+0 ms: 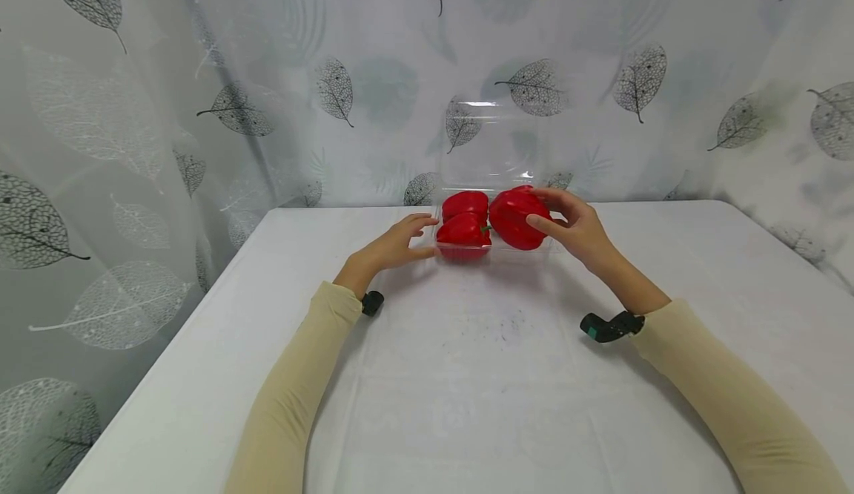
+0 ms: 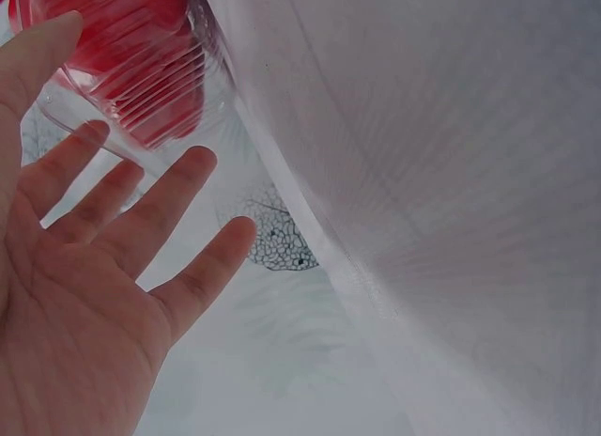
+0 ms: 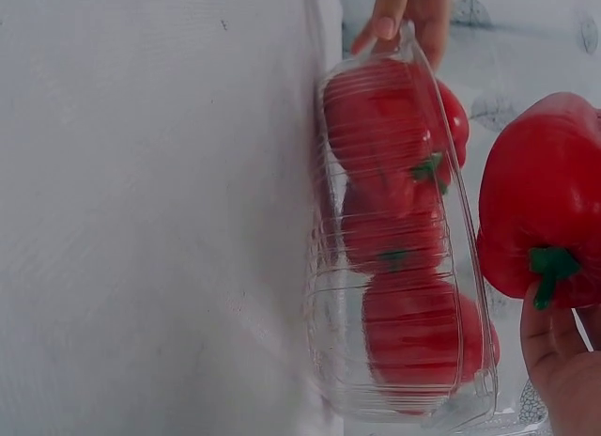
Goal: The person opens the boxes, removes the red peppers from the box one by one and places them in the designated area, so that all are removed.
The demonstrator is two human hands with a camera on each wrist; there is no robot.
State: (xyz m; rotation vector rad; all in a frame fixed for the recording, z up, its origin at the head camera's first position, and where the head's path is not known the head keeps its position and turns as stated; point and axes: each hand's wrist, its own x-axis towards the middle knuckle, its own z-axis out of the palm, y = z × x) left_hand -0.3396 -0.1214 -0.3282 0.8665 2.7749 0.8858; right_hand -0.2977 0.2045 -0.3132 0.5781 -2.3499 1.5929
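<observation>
Here, right hand: fingers curled round a red pepper, held just above the clear tray.
Left hand: fingers spread and straight, tips touching the tray's left end.
Tray: on the white table, near its far edge, more peppers inside.

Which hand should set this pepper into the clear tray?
Right. The right hand already grips the loose red pepper just above the clear tray, while the left hand only rests straight fingers on the tray's left edge.
</observation>
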